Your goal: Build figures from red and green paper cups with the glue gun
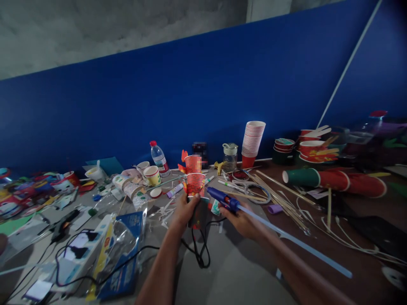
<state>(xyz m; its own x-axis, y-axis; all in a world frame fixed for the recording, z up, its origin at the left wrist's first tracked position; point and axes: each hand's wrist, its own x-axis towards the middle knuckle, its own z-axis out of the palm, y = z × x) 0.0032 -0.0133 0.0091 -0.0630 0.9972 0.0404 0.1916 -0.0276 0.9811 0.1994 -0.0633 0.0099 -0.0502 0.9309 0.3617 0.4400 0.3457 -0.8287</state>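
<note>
My left hand point(184, 210) is wrapped round a figure built from stacked red paper cups point(194, 183), held upright over the table. Red wing-like pieces stick out at its upper left, and its lowest part is dark and partly behind my fingers. My right hand point(238, 218) grips a blue hot glue gun point(222, 198), its nozzle pointing left, close to the cups; I cannot tell whether it touches them. A long translucent glue stick point(295, 239) runs out of the gun's back over my right forearm. A black cord point(201, 254) loops below my hands.
A tall stack of paper cups point(253, 142), a glass jar point(229, 157) and a water bottle point(159, 159) stand along the blue partition point(178, 93). Wooden sticks point(282, 203) and a green-and-red cup tube point(337, 181) lie right. At left are a power strip point(85, 250) and blue packaging point(122, 254).
</note>
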